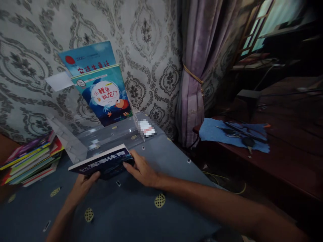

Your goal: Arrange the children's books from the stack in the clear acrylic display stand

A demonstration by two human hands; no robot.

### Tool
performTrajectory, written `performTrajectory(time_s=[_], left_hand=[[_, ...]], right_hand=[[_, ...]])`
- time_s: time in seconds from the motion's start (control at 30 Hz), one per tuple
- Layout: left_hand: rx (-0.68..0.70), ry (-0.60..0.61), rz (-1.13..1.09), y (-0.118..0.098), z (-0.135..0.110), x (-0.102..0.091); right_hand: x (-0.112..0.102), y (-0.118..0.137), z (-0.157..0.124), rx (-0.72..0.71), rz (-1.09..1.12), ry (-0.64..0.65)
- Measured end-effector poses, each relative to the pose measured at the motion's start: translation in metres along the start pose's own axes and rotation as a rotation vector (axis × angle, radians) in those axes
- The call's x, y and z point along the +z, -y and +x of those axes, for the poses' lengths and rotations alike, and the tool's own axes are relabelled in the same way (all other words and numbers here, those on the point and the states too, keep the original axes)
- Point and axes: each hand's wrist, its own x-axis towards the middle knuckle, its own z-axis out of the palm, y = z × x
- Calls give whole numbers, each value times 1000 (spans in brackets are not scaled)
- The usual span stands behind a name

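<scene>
At 8 o'clock, dark book: fingers of left hand and right hand partly hidden behind it. Left forearm cut off by bottom edge, between 7 and 8; right forearm cut off near 4. At 10, rear blue book, lower part covered by fish-cover book. White packet, centre toward 8, pixelated, print unreadable. Curtain, 1 o'clock, cut by top edge.

My bare left forearm enters from seven o'clock; my left hand sits at eight, left thumb directed to two. My bare right forearm enters from four o'clock; my right hand sits at seven, right thumb directed to ten. Both hands are curled in a grip, thumbs nearest me.
</scene>
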Motion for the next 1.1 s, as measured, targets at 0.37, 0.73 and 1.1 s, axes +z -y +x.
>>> performTrajectory(time_s=[0.37, 0.73, 1.1], left_hand=[[-102, 73, -352, -46, 2, 0], [467, -276, -322, -99, 43, 10], [663, -233, -447, -109, 81, 53]], right_hand=[[4, 28, 49, -4, 32, -227], [-25, 63, 118, -299, -141, -361], [-69, 55, 148, -488, -256, -312]])
